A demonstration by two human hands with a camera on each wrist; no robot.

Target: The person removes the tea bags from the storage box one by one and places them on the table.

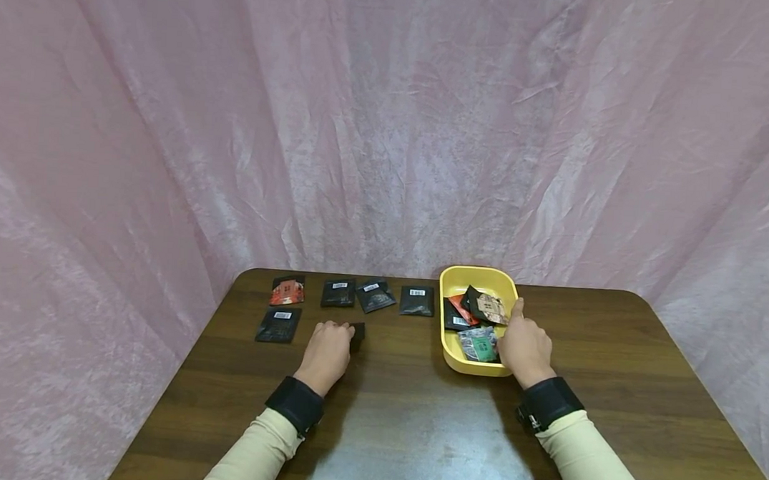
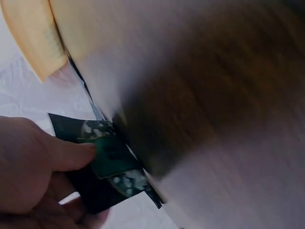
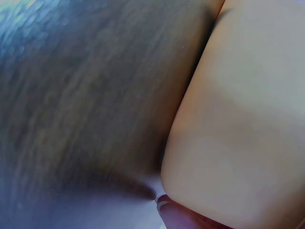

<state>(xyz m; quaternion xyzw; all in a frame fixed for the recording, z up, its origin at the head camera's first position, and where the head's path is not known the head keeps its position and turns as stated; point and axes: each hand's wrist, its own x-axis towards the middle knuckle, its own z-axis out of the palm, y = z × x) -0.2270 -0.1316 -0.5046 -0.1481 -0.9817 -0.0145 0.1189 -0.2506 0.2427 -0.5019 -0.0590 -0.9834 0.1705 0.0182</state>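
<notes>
1. Resting on the dark wooden table (image 1: 415,413), the left hand (image 1: 328,352) lies well to the left of the yellow tray (image 1: 449,352), knuckles up, fingers curled over a dark sachet (image 1: 357,335) whose corner shows just past the fingertips
2. Seen from the left wrist view, the thumb (image 2: 71,155) presses on the dark green-printed sachet (image 2: 109,164), pinching it against the fingers beneath
3. At the tray's right rim sits the right hand (image 1: 524,346), its forefinger pointing up along the rim next to a brown sachet (image 1: 492,308) inside the tray; whether the other fingers are curled or hold anything cannot be told
4. The right wrist view is blurred and shows only the tray's yellow wall (image 3: 238,119) against the table; no fingers can be made out there
5. Inside the tray lie also a red sachet (image 1: 462,308), a black one with a white label (image 1: 458,320) and a greenish one (image 1: 479,343)
6. Left of the tray, along the table's far edge, lie three black labelled sachets (image 1: 417,301) (image 1: 374,294) (image 1: 338,292) and a red-printed one (image 1: 288,291); another black sachet (image 1: 279,324) lies nearer, beyond the left hand's left side
7. Pink cloth (image 1: 389,126) hangs behind the table
</notes>
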